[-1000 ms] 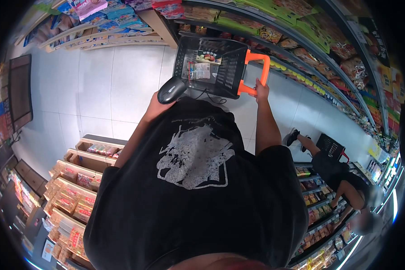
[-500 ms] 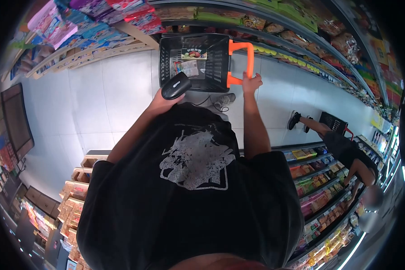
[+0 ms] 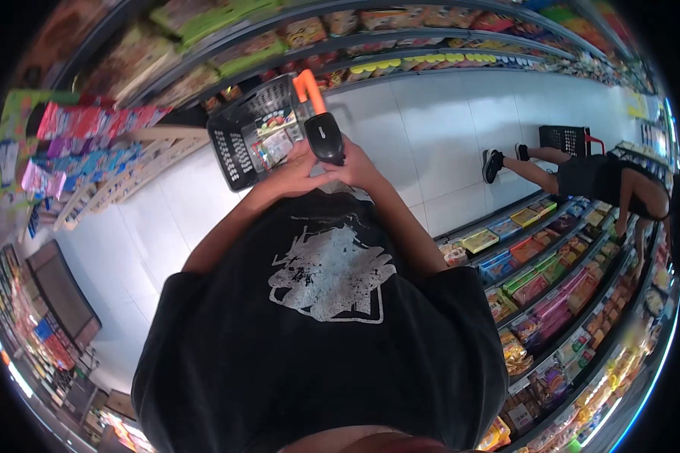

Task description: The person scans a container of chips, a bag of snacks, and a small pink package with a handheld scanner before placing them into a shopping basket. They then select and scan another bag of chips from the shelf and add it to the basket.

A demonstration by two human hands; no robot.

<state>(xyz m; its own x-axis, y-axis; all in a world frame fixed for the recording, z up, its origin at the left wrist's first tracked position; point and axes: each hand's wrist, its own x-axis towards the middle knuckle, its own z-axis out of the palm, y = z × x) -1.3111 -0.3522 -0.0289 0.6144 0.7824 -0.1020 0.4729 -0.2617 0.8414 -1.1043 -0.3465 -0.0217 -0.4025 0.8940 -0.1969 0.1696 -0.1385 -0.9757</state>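
Note:
A black handheld barcode scanner (image 3: 326, 139) is held up in front of my body, its rounded head uppermost. My right hand (image 3: 357, 165) is closed at its right side. Against it, at the scanner's lower left, my left hand (image 3: 298, 171) is closed around the grip; the two hands touch there, and the grip itself is hidden. Just beyond them is a black shopping basket (image 3: 236, 157) with an orange handle (image 3: 310, 90), which neither hand visibly holds. Inside the basket are a dark printed package (image 3: 276, 121) and some smaller packets (image 3: 275, 149).
Shelves of packaged snacks (image 3: 302, 34) run along the far side, and lower shelves (image 3: 536, 279) stand at my right. A wooden rack (image 3: 128, 170) with bright bags is at the left. Another person (image 3: 619, 185) bends near the right shelves beside a dark basket (image 3: 565, 140).
My right hand has left the orange handle and come to the scanner. The scanner has moved right, between both hands. The view has turned, so the basket appears further left.

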